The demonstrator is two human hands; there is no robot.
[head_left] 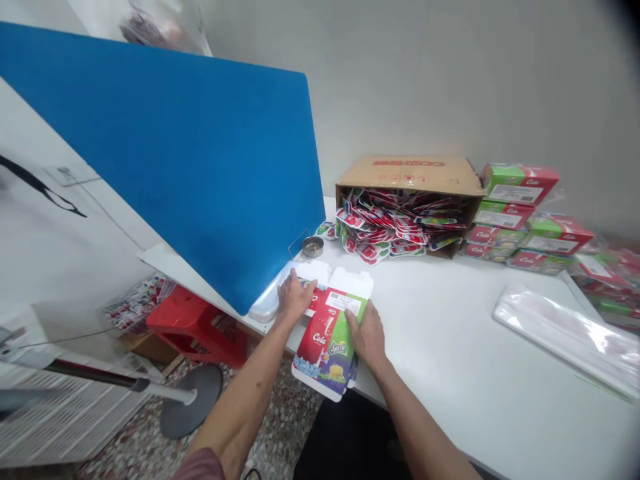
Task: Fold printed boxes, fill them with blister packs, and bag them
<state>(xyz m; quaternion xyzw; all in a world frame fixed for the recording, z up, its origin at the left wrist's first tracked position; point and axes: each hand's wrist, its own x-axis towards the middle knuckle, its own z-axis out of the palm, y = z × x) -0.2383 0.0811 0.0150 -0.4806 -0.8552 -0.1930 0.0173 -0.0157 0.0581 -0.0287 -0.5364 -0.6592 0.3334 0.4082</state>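
Note:
A printed cardboard carton [323, 337], red, green and purple with "Cola" and a lime drink design, slants over the front edge of the white table. Its white end flaps stand open at the far and near ends. My left hand [294, 297] grips the carton's far left side, thumb on the printed panel. Along the right edge my right hand [369, 335] holds the same carton, thumb on top and fingers hidden behind. Just beyond my left hand sits a small round metal dish [313, 247].
A brown cardboard box [410, 172] on its side spills many printed sachets [380, 227]. Finished-looking cartons [520, 187] are stacked to its right. Clear plastic bags [570, 333] lie at right. A big blue panel [200, 147] leans at left, above a red stool [190, 323].

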